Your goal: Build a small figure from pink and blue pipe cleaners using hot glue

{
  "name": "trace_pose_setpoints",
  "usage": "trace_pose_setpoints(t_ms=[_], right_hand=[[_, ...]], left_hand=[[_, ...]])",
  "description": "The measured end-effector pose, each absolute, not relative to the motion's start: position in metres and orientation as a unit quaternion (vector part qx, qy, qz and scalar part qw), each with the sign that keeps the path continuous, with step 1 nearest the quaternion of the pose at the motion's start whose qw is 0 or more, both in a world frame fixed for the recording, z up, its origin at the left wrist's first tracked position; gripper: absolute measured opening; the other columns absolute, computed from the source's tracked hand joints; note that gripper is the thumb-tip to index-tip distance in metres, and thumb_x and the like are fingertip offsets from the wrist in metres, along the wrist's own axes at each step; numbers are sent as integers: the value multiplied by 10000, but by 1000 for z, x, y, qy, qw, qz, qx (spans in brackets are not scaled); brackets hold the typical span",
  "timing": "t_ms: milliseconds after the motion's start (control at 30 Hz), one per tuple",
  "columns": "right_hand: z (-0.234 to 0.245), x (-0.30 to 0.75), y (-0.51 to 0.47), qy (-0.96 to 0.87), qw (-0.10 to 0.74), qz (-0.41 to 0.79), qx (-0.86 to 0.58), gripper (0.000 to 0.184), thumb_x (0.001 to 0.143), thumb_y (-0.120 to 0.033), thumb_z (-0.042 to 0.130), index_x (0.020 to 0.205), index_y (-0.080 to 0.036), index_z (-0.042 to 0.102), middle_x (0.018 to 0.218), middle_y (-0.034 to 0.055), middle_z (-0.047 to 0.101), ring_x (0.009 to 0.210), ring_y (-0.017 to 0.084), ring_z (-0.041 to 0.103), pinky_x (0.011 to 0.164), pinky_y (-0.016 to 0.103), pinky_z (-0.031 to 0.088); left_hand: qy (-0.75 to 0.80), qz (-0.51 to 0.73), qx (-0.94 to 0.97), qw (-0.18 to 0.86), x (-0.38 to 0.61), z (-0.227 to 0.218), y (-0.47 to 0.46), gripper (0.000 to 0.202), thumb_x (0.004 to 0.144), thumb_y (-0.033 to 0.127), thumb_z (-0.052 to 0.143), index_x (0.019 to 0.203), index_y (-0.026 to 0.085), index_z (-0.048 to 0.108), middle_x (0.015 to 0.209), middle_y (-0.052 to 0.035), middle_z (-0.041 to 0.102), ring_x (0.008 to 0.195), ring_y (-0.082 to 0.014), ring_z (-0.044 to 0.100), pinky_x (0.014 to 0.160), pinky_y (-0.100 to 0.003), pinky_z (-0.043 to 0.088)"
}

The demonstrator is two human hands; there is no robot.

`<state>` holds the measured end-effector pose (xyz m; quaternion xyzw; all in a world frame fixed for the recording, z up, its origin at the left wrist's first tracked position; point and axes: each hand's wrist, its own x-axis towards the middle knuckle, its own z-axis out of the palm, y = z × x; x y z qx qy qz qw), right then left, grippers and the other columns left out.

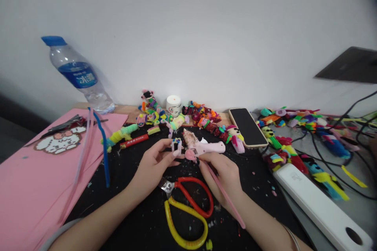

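Observation:
My left hand [157,160] pinches a small pale lilac pipe-cleaner piece [176,147] with blue and yellow bits along its top. My right hand [222,174] is closed on a pink pipe cleaner [226,200]; its long tail runs down below the palm, and a flat pink coil [191,154] sits by the fingertips. A small dark bit shows beside the coil, too small to name. The hands are close together but apart. Just beyond them lies a pale pink glue gun [210,148] with a browned nozzle. Scissors [188,211] with red and yellow handles rest between my forearms.
Pink sheets [38,188] cover the left side, with a blue pipe cleaner [103,147] across their edge. A water bottle [79,74] leans on the wall. A phone [249,127], colourful pipe-cleaner figures [210,125], a white cup [173,104] and a long white device [321,208] stand around.

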<state>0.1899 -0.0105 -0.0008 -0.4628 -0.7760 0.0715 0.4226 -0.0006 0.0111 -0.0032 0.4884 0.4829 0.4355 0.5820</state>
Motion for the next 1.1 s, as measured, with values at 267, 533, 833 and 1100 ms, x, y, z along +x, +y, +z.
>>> trace_pose_setpoints(t_ms=[267,533,833,1100], right_hand=[[1,189,-11,-791,432,147,-408,158,851,-134,562,944,-202,671,855,16,732,749,137,684,700,247,561],[-1,191,-6,-786,413,125,-443,239,845,-91,504,1002,-215,635,941,36,705,877,165,651,799,296,529],[-17,208,10,-788,259,17,-559,487,704,-47,500,1174,-164,559,1122,112,582,1065,287,486,919,454,389],[-12,218,18,-766,221,56,-602,384,731,-150,588,1113,-164,612,968,100,601,926,279,516,786,396,416]], left_hand=[[447,422,461,640,2,-2,9,310,707,327,699,950,172,583,1004,-47,658,880,-189,649,767,-333,562],[470,441,504,575,-1,-4,11,266,751,318,660,963,176,585,854,-21,678,811,-165,633,794,-320,526],[489,437,539,529,-1,2,12,248,738,307,638,921,149,584,804,-27,647,744,-155,609,724,-287,514],[491,459,576,465,-6,-8,10,232,768,297,625,967,183,588,897,-36,662,848,-176,640,791,-302,519]])
